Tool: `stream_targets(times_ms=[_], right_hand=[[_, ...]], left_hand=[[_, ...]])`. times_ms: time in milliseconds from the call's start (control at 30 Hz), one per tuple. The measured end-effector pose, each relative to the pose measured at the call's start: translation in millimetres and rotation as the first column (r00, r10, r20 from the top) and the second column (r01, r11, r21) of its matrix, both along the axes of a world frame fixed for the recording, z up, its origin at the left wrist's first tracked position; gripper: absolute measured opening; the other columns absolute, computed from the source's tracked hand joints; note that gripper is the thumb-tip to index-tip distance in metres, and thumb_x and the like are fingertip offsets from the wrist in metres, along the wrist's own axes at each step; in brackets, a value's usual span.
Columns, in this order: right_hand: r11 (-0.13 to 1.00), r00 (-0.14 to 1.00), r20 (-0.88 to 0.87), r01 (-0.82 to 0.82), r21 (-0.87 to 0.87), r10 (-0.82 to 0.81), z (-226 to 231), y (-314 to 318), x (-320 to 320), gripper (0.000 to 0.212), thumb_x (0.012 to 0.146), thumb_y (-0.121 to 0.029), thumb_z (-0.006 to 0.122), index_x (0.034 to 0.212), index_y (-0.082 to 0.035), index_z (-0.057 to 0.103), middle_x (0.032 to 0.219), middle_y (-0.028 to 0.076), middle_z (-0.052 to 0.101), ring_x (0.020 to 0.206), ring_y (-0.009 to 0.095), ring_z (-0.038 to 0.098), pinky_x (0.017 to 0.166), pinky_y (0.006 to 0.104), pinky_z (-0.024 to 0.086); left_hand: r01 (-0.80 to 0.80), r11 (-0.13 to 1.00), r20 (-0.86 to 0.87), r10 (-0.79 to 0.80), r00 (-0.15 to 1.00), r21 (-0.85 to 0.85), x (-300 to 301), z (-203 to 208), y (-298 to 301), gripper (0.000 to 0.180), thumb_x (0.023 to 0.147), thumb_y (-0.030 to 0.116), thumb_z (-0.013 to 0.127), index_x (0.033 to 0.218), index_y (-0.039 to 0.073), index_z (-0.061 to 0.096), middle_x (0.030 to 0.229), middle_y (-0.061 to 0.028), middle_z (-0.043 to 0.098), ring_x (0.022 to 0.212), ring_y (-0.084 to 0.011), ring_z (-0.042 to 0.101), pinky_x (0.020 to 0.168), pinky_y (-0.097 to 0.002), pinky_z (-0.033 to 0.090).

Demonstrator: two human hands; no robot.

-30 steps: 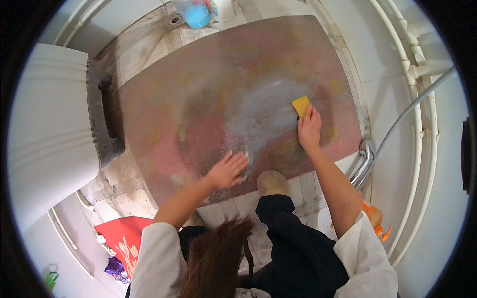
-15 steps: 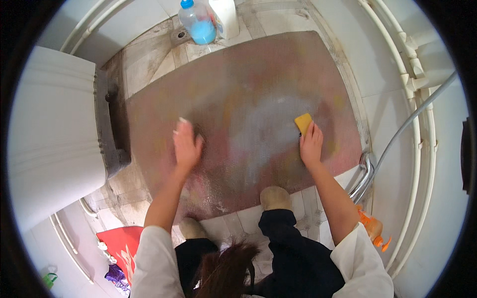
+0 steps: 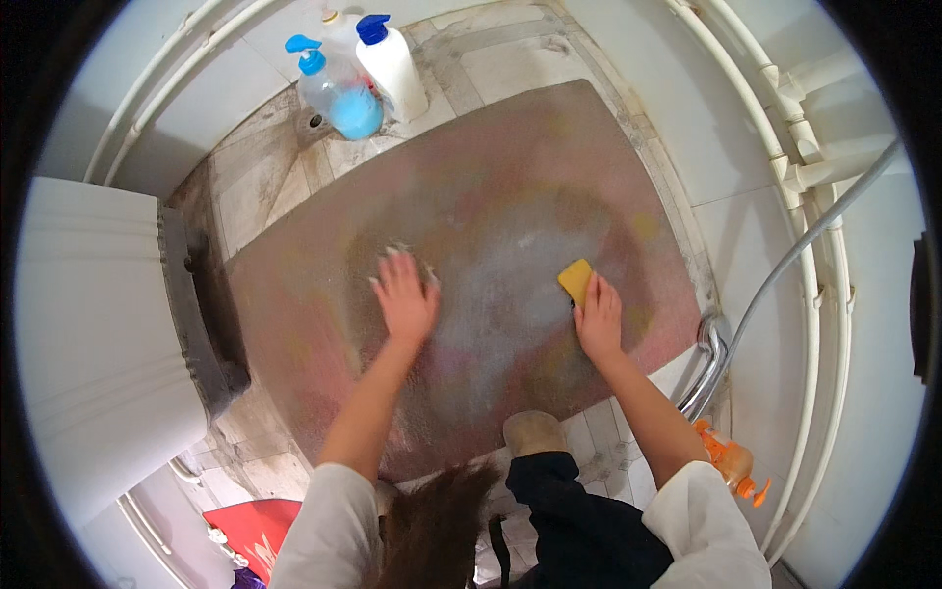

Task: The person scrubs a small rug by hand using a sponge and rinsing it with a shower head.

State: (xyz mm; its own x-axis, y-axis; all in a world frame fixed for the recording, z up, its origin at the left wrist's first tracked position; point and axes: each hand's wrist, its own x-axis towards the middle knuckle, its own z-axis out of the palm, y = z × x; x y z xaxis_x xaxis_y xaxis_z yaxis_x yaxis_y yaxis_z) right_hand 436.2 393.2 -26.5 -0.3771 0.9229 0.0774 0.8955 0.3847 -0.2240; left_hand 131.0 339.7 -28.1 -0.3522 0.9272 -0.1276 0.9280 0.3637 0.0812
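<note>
A large reddish-brown mat (image 3: 471, 393) lies on the tiled floor, with a whitish, wet-looking patch over its middle. My left hand (image 3: 406, 299) is spread palm down on or just above the mat, left of that patch; its fingers are slightly blurred and hold nothing. On the right side of the mat, my right hand (image 3: 599, 319) grips a yellow block (image 3: 576, 280) that looks like a sponge or scrubbing brush. The block's underside is hidden, though a small dark bit shows by the fingers.
Pump bottles, one clear with blue liquid (image 3: 351, 110) and one white (image 3: 394, 79), stand beyond the mat. A white cabinet-like unit (image 3: 108, 324) is at the left. A chrome pipe (image 3: 708, 368), grey hose (image 3: 785, 270) and orange bottle (image 3: 728, 456) line the right wall. My shoe (image 3: 535, 432) is at the mat's near edge.
My left hand has moved right across the mat with its fingers more spread. My right hand, still on the yellow block, has shifted slightly left and nearer. The whole view has tilted.
</note>
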Motion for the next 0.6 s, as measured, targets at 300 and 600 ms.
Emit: stream_targets(times_ms=[300,600], right_hand=[[0.885,0.906,0.052,0.396,0.243,-0.42,-15,136,-17,0.059,0.075,-0.022,0.057,0.123,0.004,0.033,0.117,0.019,0.042,0.1,0.034,0.043,0.084,0.042,0.035],[0.931,0.945,-0.276,-0.253,-0.264,0.178,-2,55,-267,0.028,0.083,-0.011,0.036,0.106,-0.004,0.048,0.098,0.018,0.051,0.091,0.031,0.049,0.079,0.0404,0.038]], left_hand=[[-0.756,0.65,0.037,0.756,0.654,0.079,-11,0,-106,0.062,0.087,0.037,0.035,0.133,0.002,0.015,0.141,-0.0128,0.01,0.13,-0.0277,0.009,0.102,-0.0476,0.008],[-0.756,0.654,-0.049,0.755,0.654,-0.019,-11,1,-104,0.06,0.087,0.033,0.032,0.134,0.003,0.011,0.141,-0.0122,0.008,0.131,-0.0251,0.006,0.103,-0.0471,0.007]])
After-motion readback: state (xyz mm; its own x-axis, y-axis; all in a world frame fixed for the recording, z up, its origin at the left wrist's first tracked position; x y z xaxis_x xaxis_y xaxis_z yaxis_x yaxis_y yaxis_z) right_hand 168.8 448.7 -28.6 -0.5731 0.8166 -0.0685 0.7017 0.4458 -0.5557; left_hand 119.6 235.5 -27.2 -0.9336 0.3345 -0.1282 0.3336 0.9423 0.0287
